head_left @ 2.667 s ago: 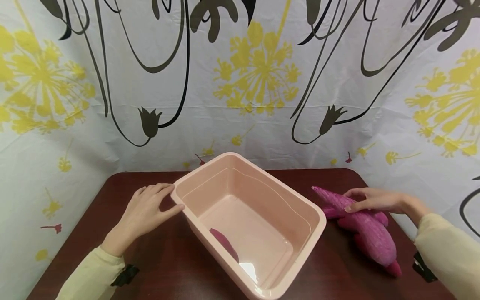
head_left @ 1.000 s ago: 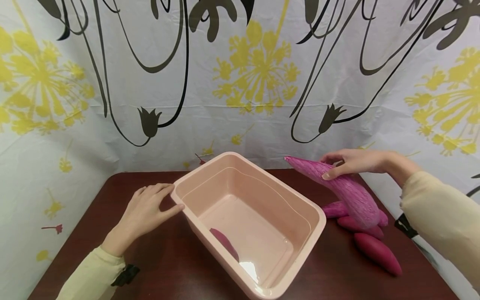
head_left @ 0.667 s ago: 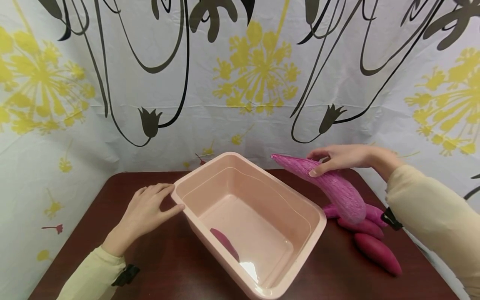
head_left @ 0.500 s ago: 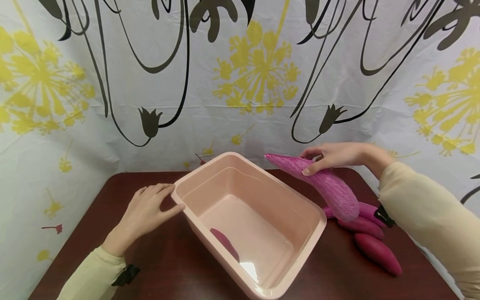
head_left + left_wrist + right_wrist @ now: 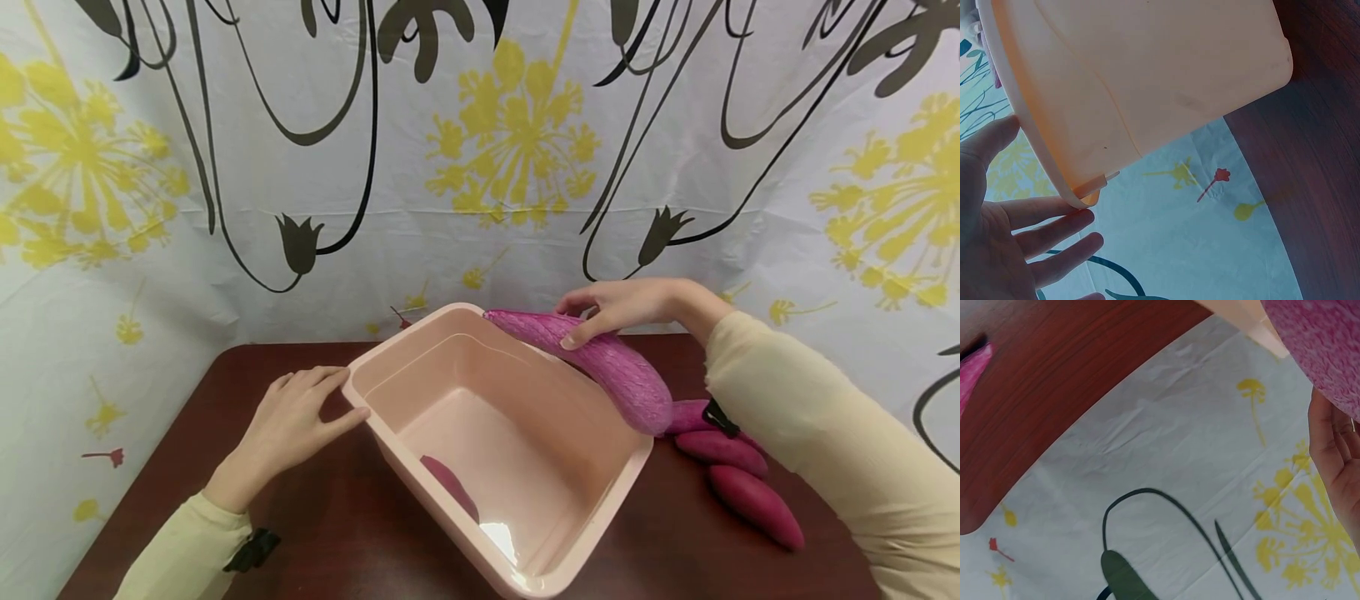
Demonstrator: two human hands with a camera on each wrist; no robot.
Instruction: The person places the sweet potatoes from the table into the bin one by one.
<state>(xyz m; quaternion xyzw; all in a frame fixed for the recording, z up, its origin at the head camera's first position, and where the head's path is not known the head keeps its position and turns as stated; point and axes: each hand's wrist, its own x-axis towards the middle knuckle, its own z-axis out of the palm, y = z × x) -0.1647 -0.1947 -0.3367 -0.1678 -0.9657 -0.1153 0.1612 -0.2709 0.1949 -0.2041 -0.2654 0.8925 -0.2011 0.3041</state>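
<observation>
A pink plastic tub (image 5: 630, 467) stands on the dark wooden table (image 5: 315, 533). My right hand (image 5: 611, 310) grips a long sweet potato in pink foam netting (image 5: 600, 362) and holds it in the air over the tub's far right rim. The netting (image 5: 1322, 347) fills the top right of the right wrist view beside my palm (image 5: 1338, 456). My left hand (image 5: 296, 417) rests flat on the table, its straight fingers touching the tub's left corner (image 5: 1085, 197). One bare purple sweet potato (image 5: 448, 487) lies inside the tub.
Bare purple sweet potatoes (image 5: 738, 479) lie on the table to the right of the tub. A white curtain with yellow and black flowers (image 5: 480, 150) hangs close behind the table and wraps both sides.
My right hand has lifted the netted sweet potato off the pile at the right and carried it left, up over the tub's rim. The left hand and tub have stayed still.
</observation>
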